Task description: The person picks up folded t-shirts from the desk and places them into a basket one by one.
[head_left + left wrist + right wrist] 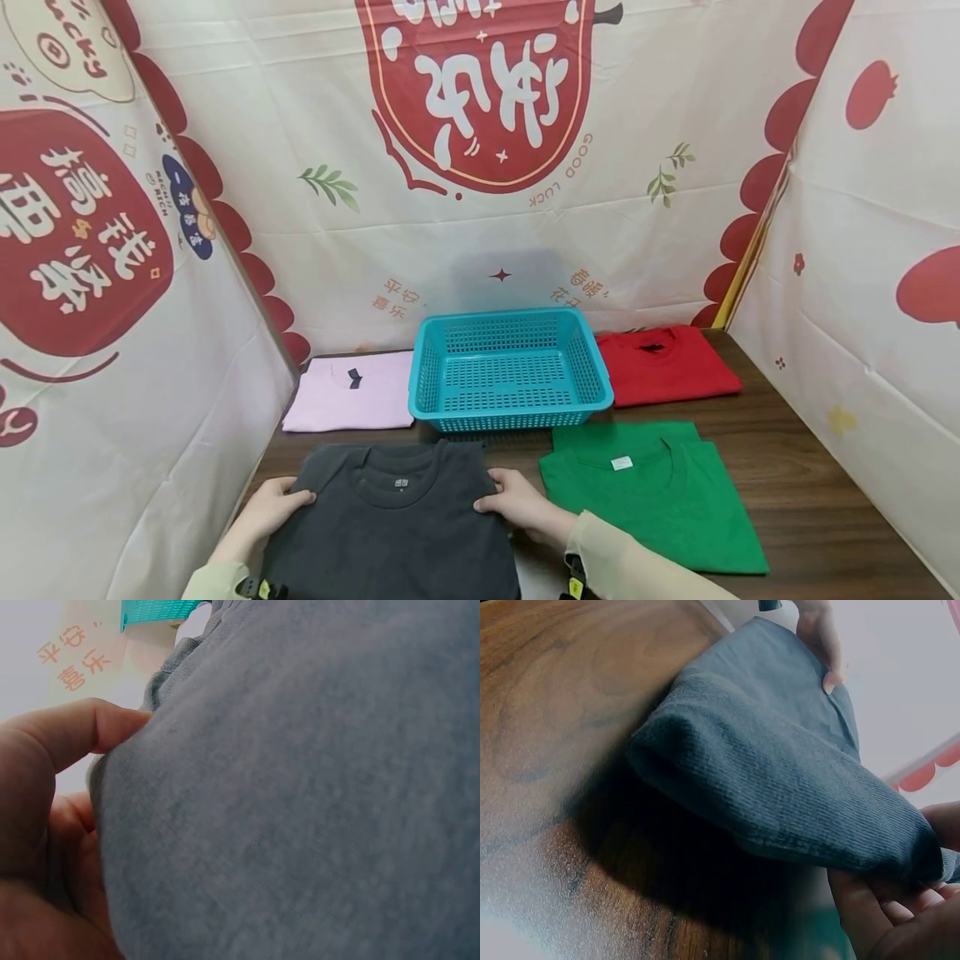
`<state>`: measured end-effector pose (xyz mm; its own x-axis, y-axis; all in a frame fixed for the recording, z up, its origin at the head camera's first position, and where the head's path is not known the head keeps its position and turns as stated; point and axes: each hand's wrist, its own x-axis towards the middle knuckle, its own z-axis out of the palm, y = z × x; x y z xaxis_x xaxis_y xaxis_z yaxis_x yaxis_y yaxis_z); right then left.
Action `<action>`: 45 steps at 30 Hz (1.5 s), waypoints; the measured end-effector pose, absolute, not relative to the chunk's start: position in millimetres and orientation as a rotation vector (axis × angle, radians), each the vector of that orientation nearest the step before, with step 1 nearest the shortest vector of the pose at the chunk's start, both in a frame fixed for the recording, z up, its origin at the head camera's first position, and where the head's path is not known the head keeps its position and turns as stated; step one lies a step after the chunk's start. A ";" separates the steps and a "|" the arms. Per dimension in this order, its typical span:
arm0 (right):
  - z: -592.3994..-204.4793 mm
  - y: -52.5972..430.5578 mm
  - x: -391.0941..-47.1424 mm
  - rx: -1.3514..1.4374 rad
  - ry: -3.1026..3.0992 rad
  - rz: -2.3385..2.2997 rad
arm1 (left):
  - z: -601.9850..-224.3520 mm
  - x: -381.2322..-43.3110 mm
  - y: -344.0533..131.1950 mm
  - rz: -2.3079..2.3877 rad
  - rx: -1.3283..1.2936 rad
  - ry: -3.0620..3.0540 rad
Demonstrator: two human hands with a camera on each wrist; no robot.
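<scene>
A folded dark grey T-shirt lies in front of me, its neckline facing the basket. My left hand pinches its left shoulder edge, thumb on top and fingers beneath. On the opposite shoulder edge, my right hand grips in the same way. Up close in the left wrist view, the grey cloth fills most of the picture, with the thumb on its border. The right wrist view shows the folded side of the shirt raised over the wooden table, casting a shadow below.
Behind the shirt stands a teal plastic basket with nothing in it. A folded pink shirt lies left of it, a folded red shirt to its right. Nearer on the right is a folded green shirt. Printed cloth walls enclose the table.
</scene>
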<state>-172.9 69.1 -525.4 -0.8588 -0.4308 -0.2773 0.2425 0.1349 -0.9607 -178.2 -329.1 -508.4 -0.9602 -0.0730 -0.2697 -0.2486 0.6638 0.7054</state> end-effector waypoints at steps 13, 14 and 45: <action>-516.5 73.5 -169.0 -0.263 1.897 -1.812 | -492.9 -167.8 -330.0 1.169 -0.202 2.712; -515.9 74.1 -168.7 -0.265 1.891 -1.817 | -491.4 -167.3 -330.3 1.170 -0.192 2.713; -481.9 84.0 -164.2 -0.312 1.867 -1.796 | -447.9 -154.8 -338.4 1.258 -0.104 2.653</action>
<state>-164.2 84.0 -481.9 -0.8352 -0.5084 -0.2099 0.1899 0.0915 -0.9775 -154.8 -338.4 -447.9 -0.9768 0.0237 -0.2128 -0.1498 0.6348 0.7580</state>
